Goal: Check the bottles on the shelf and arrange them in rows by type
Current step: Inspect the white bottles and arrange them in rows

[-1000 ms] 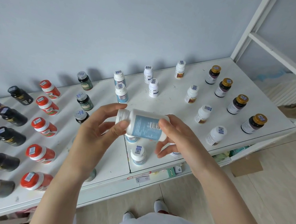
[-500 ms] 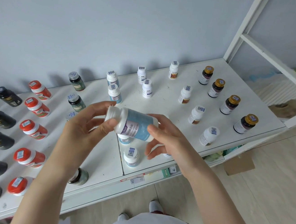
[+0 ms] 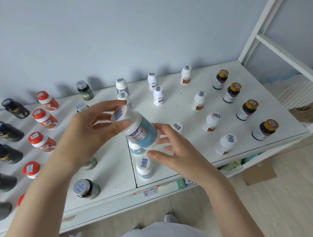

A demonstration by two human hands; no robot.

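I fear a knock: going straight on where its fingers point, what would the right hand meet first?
Likely the blue-labelled bottle the left hand holds; the right hand is at its base.

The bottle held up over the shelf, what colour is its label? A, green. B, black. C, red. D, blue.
D: the white bottle, which the left hand grips at its cap end, carries a blue label.

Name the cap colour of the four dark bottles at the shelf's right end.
The dark bottles have gold caps, clearest in the head view.
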